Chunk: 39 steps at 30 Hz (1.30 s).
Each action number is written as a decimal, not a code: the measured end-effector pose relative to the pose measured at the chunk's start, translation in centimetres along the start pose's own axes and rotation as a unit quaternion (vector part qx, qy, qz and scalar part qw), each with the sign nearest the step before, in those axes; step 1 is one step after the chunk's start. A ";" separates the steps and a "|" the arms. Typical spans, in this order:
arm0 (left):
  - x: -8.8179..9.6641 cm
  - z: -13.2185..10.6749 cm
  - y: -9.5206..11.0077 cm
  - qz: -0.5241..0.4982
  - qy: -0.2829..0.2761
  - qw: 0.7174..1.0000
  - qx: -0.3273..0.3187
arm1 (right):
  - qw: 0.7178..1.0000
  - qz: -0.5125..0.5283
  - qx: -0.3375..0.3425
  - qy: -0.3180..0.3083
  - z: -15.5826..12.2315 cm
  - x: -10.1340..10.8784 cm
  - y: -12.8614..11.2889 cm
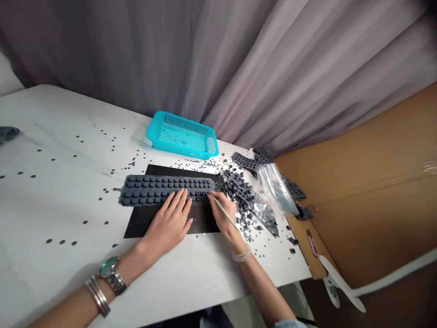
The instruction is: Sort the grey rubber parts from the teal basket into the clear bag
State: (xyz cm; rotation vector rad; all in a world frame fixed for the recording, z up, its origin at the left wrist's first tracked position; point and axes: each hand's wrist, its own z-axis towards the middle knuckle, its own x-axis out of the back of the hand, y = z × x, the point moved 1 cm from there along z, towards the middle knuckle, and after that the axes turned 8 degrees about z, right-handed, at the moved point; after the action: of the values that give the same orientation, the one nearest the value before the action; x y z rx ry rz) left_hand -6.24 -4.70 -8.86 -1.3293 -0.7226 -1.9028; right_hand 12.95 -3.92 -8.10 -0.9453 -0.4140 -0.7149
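My left hand (169, 219) lies flat with its fingertips on a long dark grey rubber keypad sheet (164, 190), which carries rows of round buttons. The sheet rests on a black mat (170, 223). My right hand (223, 213) holds a thin pointed stick (223, 210), its tip touching the sheet's right end near my fingers. Small round rubber pieces (239, 191) lie heaped just right of that hand. Part of the sheet is hidden under my fingers.
A turquoise plastic basket (182, 135) stands behind the mat on the white marble-look table (58, 200). Loose dark dots cover the tabletop. Further rubber sheets and a clear plastic bag (275, 187) lie at the right, against a cardboard panel (358, 191).
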 end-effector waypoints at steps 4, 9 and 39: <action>-0.2 -0.7 -1.0 0.006 0.000 1.000 -0.018 | 0.995 0.002 0.079 -0.068 0.1 -1.2 -0.7; -0.5 -1.0 -0.8 -0.002 -0.002 1.000 -0.026 | 0.985 -0.030 0.133 -0.101 0.1 -1.9 -1.0; -0.1 -1.2 -0.9 -0.034 -0.039 0.998 -0.026 | 0.981 -0.072 0.135 -0.118 -0.8 -1.4 -0.5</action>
State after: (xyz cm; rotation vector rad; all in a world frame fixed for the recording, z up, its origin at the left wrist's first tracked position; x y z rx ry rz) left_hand -7.58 -5.06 -9.43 -1.4350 -0.7695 -1.9445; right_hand 11.61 -4.25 -9.14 -0.7483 -0.7751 -0.6588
